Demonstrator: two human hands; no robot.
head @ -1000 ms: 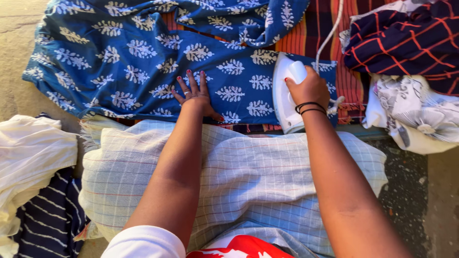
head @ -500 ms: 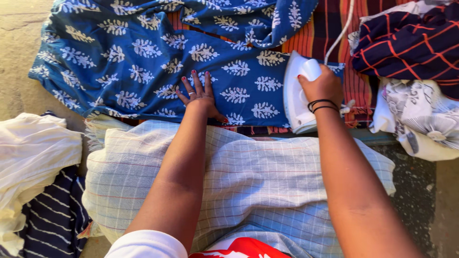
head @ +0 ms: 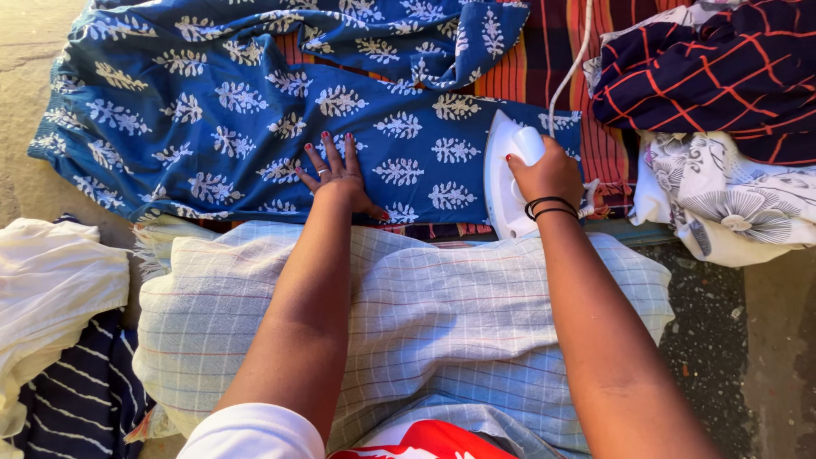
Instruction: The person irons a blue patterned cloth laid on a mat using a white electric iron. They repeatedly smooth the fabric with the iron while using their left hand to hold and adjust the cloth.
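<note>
Left hand [head: 337,174] flat on blue cloth [head: 212,110], right hand [head: 548,170] gripping iron [head: 503,183]

No pkgs, labels, signs or screens in view, just cloth.

Cut off and covered

The blue printed cloth [head: 255,110] runs past the top edge; the iron's [head: 507,178] handle hides under the right hand [head: 548,170].
</note>
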